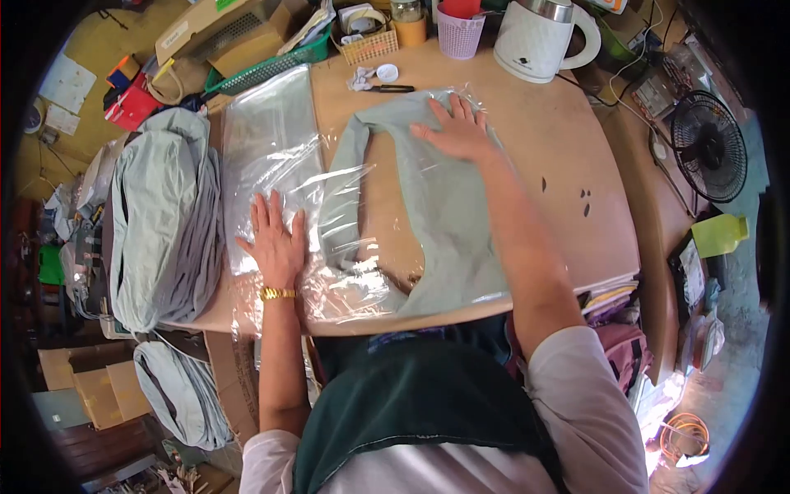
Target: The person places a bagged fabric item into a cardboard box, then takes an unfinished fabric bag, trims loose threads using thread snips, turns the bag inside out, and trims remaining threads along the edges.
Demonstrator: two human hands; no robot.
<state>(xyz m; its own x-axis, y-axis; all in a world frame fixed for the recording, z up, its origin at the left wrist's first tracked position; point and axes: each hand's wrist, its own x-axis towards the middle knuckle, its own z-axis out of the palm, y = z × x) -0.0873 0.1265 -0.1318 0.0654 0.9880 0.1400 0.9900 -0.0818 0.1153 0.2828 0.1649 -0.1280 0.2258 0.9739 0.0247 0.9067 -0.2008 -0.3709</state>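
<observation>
A flat piece of grey cloth (448,214), with a strip looping out on its left side, lies on the brown table (568,181). Clear plastic film (350,296) shines over the cloth and to its left; whether the cloth is fully inside it, I cannot tell. My right hand (455,132) rests flat on the cloth's upper end, fingers spread. On the film left of the cloth lies my left hand (278,245), palm down with fingers apart, a gold bracelet at its wrist. A flat stack of clear plastic bags (271,123) lies beyond it.
A tall pile of folded grey cloth (164,222) stands at the left edge. Along the back are a white kettle (533,41), a pink basket (459,34), a green tray (267,67) and a black cutter (393,88). A black fan (708,146) stands at right.
</observation>
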